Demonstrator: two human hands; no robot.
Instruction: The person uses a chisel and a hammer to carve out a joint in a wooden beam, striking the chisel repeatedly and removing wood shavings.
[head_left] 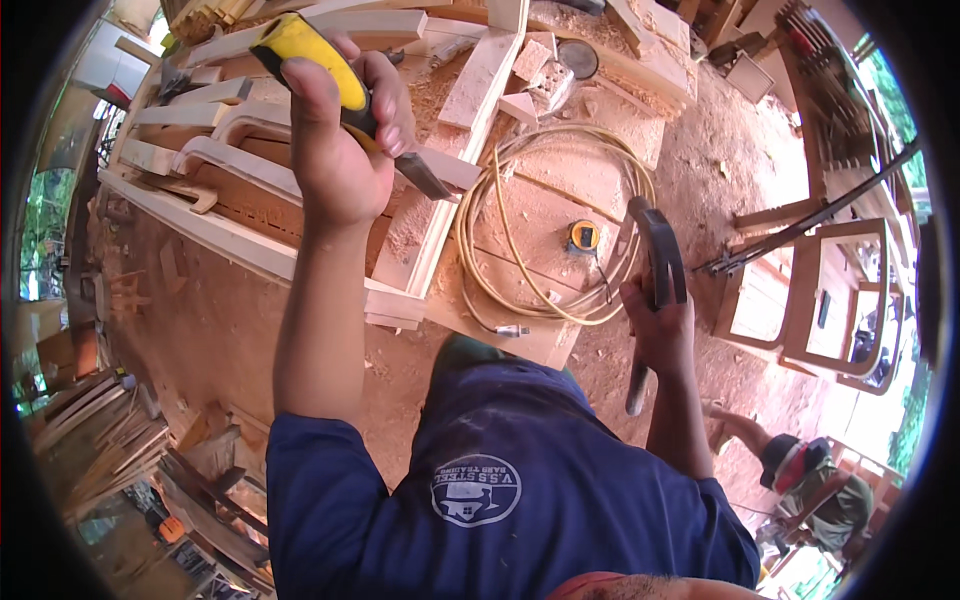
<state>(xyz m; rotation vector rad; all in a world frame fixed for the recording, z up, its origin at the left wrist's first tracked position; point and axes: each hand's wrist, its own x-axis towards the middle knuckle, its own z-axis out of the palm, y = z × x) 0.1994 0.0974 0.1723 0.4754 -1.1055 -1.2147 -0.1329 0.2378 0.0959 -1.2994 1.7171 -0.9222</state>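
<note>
Left arm (pixel 325 320) was up and reaching forward, wrist about straight, palm toward the face. Left hand (pixel 345 165) was in a firm grip, thumb along one side, fingers wrapped opposite. Right forearm (pixel 680 415) was angled forward, hand (pixel 662 315) fisted just off the surface's (pixel 530 345) right edge, closer to the torso (pixel 590 480).

Plstc chisel hndl (pixel 328 65), mtl blade (pixel 427 178)

Hands (pixel 340 150): two, one left, one right
Chisel (pixel 345 82): one
Hammer (pixel 660 250): one
Tape measure (pixel 583 236): one
Hose (pixel 585 320): one
Fitting (pixel 513 330): one
Disc (pixel 577 59): one
Blue shirt (pixel 590 490): one
Co-worker (pixel 825 505): one
Boards (pixel 375 25): many, overlapping too much for a sure count
</note>
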